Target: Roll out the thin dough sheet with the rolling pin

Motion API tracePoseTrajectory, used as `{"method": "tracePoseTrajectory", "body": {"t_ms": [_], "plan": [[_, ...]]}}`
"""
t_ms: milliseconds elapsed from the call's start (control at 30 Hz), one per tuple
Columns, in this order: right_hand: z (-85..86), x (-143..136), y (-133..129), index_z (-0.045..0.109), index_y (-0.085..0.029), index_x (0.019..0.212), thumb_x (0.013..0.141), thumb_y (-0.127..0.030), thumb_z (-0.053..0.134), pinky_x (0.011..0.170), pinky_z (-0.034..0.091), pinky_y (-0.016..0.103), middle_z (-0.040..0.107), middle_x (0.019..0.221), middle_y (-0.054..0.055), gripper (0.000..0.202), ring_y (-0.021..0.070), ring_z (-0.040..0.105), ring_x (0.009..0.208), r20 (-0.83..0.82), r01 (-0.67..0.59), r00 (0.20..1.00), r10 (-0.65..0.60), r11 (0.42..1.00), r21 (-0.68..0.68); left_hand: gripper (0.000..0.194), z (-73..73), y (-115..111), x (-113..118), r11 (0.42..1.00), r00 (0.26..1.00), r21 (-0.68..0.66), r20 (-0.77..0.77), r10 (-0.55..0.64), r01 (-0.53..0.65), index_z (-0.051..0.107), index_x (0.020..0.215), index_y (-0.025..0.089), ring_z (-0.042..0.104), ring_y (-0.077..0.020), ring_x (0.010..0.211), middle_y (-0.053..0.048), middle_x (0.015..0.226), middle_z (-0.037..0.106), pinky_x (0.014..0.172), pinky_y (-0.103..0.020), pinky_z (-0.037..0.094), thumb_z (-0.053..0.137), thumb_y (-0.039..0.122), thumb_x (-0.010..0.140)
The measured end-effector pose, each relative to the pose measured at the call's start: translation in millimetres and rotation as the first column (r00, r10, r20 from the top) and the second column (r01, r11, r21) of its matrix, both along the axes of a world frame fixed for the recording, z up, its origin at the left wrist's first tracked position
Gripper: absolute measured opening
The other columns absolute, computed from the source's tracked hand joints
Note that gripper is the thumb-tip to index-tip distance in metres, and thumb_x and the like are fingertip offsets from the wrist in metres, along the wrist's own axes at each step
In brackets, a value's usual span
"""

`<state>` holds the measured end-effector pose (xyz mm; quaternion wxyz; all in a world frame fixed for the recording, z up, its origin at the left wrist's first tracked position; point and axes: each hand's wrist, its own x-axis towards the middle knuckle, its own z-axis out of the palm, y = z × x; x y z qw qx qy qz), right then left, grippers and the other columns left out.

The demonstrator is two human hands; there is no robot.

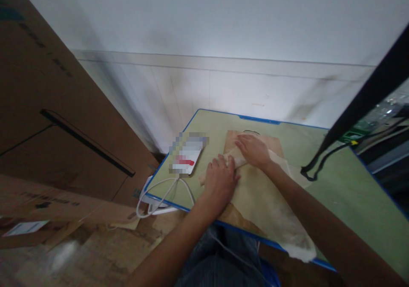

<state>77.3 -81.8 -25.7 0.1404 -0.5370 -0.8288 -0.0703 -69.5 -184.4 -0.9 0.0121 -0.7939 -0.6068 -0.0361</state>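
Note:
A thin, pale, translucent sheet (268, 197) lies over a wooden board (271, 142) on the green table, and its near end hangs over the front edge. Its far part is rolled or folded into a pale roll (239, 158) that slants across the board. My left hand (221, 178) rests on the roll's left part, fingers spread. Farther back and to the right, my right hand (252, 149) lies flat on the roll's other part, fingers stretched out. Whatever lies inside the roll is hidden.
On the table (338, 201) a phone (188, 155) with a white cable (159, 186) lies at the left. Large cardboard boxes (79, 108) stand left. A black strap (358, 108) slants down at the right, near plastic bottles (380, 114). A white wall (223, 22) is behind.

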Motion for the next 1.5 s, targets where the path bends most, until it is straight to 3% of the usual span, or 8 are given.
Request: {"method": "tracePoseTrajectory", "body": {"t_ms": [167, 267, 367, 567, 733, 900, 1233, 1500], "plan": [[-23.5, 39.0, -50.0, 0.055, -0.018, 0.129, 0.097, -0.038, 0.019, 0.108, 0.026, 0.056, 0.041, 0.145, 0.011, 0.052, 0.0281, 0.026, 0.139, -0.075, -0.052, 0.996, 0.058, 0.996, 0.073, 0.052, -9.1, -37.2, 11.9, 0.995, 0.995, 0.056, -0.054, -0.078, 0.081, 0.033, 0.142, 0.021, 0.052, -0.0334, 0.12, -0.022, 0.138, 0.046, 0.085, -0.042, 0.05, 0.049, 0.024, 0.092], [-31.6, 55.7, -71.3, 0.041, -0.017, 0.14, 0.096, -0.042, 0.02, 0.11, 0.024, 0.054, 0.028, 0.152, 0.011, 0.054, 0.0256, 0.015, 0.142, -0.108, -0.053, 0.992, 0.058, 0.997, 0.049, 0.052, -18.4, -48.0, 9.7, 0.972, 0.984, 0.151, -0.056, -0.172, 0.179, 0.034, 0.142, 0.023, 0.048, -0.0318, 0.125, -0.018, 0.141, 0.044, 0.091, -0.043, 0.048, 0.046, 0.017, 0.092], [-32.8, 61.1, -76.4, 0.036, -0.018, 0.143, 0.096, -0.044, 0.021, 0.112, 0.021, 0.052, 0.024, 0.154, 0.011, 0.055, 0.0235, 0.01, 0.143, -0.126, -0.048, 0.991, 0.049, 0.999, 0.013, 0.05, -24.6, -53.3, 7.6, 0.951, 0.974, 0.212, -0.046, -0.221, 0.225, 0.036, 0.141, 0.022, 0.043, -0.032, 0.129, -0.017, 0.145, 0.039, 0.096, -0.046, 0.045, 0.044, 0.018, 0.093], [-29.2, 53.4, -48.6, 0.03, -0.023, 0.146, 0.096, -0.047, 0.019, 0.112, 0.017, 0.054, 0.023, 0.155, 0.006, 0.056, 0.0232, 0.008, 0.143, -0.111, -0.12, 0.987, 0.115, 0.992, -0.039, 0.058, -19.0, -48.0, 5.6, 0.961, 0.975, 0.178, 0.028, -0.221, 0.213, 0.034, 0.142, 0.017, 0.042, -0.032, 0.13, -0.02, 0.144, 0.039, 0.098, -0.045, 0.044, 0.053, 0.032, 0.09], [-12.6, 26.8, -19.5, 0.032, -0.024, 0.145, 0.095, -0.047, 0.02, 0.113, 0.016, 0.05, 0.027, 0.153, 0.005, 0.056, 0.0236, 0.015, 0.142, -0.051, -0.174, 0.984, 0.17, 0.982, -0.08, 0.052, -13.6, -28.9, -6.5, 0.98, 0.98, 0.077, 0.062, -0.187, 0.182, 0.035, 0.14, 0.012, 0.044, -0.0299, 0.129, -0.019, 0.142, 0.043, 0.095, -0.04, 0.048, 0.048, 0.018, 0.09], [8.1, -7.3, 5.2, 0.036, -0.025, 0.144, 0.096, -0.042, 0.023, 0.113, 0.021, 0.046, 0.031, 0.151, 0.005, 0.052, 0.0219, 0.023, 0.14, -0.001, -0.229, 0.973, 0.231, 0.961, -0.154, 0.055, -13.1, -13.1, -19.7, 0.979, 0.973, -0.063, 0.146, -0.181, 0.192, 0.031, 0.14, 0.009, 0.037, -0.0281, 0.134, -0.02, 0.144, 0.04, 0.102, -0.04, 0.044, 0.043, 0.007, 0.087], [34.8, -49.4, 36.7, 0.032, -0.022, 0.145, 0.096, -0.046, 0.027, 0.114, 0.022, 0.043, 0.031, 0.15, 0.005, 0.055, 0.021, 0.023, 0.14, 0.076, -0.326, 0.922, 0.38, 0.866, -0.378, 0.068, -10.0, -0.8, -32.5, 0.961, 0.928, -0.196, 0.354, -0.118, 0.197, 0.019, 0.143, 0.01, 0.035, -0.0264, 0.135, -0.022, 0.147, 0.032, 0.102, -0.04, 0.044, 0.043, 0.001, 0.08], [29.7, -68.3, 52.3, 0.024, -0.023, 0.148, 0.095, -0.054, 0.022, 0.114, 0.019, 0.043, 0.024, 0.153, 0.006, 0.061, 0.0205, 0.019, 0.141, 0.039, -0.34, 0.918, 0.394, 0.835, -0.432, 0.067, -5.7, 0.5, -34.4, 0.952, 0.918, -0.262, 0.394, -0.046, 0.16, 0.019, 0.144, 0.013, 0.041, -0.0281, 0.131, -0.022, 0.147, 0.033, 0.099, -0.042, 0.047, 0.045, 0.007, 0.082]]}}
